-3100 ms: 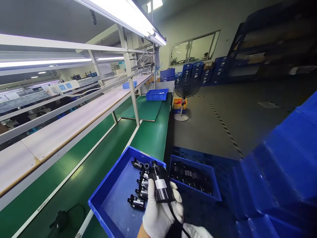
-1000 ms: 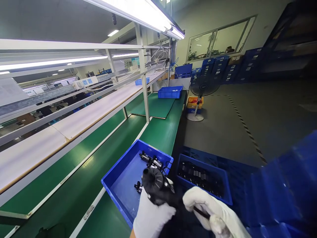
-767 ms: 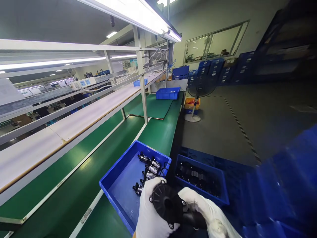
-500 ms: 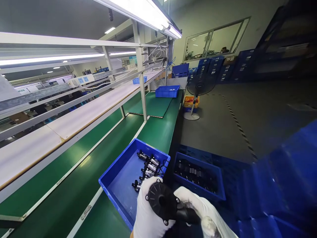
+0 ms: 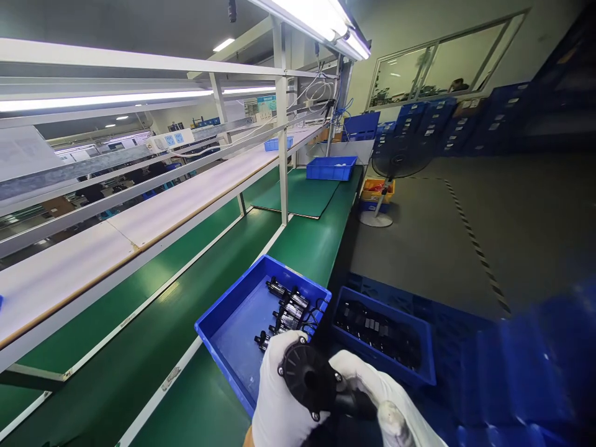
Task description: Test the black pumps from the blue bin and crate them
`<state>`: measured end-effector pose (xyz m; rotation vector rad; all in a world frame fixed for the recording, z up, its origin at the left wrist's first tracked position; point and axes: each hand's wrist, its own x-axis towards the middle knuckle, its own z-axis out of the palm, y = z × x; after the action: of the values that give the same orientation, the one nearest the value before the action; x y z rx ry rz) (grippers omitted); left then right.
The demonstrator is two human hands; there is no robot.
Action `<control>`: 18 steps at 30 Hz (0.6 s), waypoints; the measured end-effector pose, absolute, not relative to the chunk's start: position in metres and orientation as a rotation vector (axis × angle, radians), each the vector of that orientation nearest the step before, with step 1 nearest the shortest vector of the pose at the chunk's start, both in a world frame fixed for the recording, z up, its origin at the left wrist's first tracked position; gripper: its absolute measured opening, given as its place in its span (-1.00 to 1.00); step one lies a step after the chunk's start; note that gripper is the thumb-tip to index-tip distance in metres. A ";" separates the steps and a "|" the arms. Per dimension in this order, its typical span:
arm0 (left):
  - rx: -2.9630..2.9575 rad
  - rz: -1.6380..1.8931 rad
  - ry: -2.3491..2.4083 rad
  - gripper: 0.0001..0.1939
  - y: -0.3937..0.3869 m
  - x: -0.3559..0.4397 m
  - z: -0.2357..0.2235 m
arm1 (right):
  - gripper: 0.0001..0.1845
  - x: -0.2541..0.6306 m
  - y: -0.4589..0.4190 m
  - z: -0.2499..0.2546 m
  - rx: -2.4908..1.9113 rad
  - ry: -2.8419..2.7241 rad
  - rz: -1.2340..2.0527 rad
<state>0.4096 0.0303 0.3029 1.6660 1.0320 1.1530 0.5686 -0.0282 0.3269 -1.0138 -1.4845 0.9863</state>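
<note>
Pump: matt black plastic, ribbed face, shiny metal screws. Tray beneath it: smooth blue plastic. Tabletop beyond pump: smooth green, softly glossy.

Left hand, white-gloved, upright and curled in grip; right hand, gloved, fingers bent, just beside it.

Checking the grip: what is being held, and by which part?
A black round-faced part: left hand around its body, right hand at its side spout.
</note>
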 end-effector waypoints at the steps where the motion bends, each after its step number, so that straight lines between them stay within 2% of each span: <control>1: 1.647 1.134 1.032 -0.78 0.032 0.410 0.304 | -0.21 0.568 -0.027 0.327 -1.008 -1.492 1.012; 6: 1.661 1.061 1.017 -0.89 0.038 0.413 0.311 | -0.18 0.567 -0.021 0.319 -1.028 -1.535 1.069; 11: 1.698 1.055 1.060 -0.79 0.035 0.412 0.316 | -0.22 0.566 -0.018 0.311 -1.013 -1.504 1.055; 18: 1.692 1.074 1.091 -0.75 0.033 0.410 0.314 | -0.30 0.564 -0.015 0.311 -1.006 -1.475 1.045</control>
<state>0.4100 0.0333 0.3143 1.6916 1.0915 1.0739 0.5642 -0.0153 0.3115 -1.0060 -1.4747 1.0455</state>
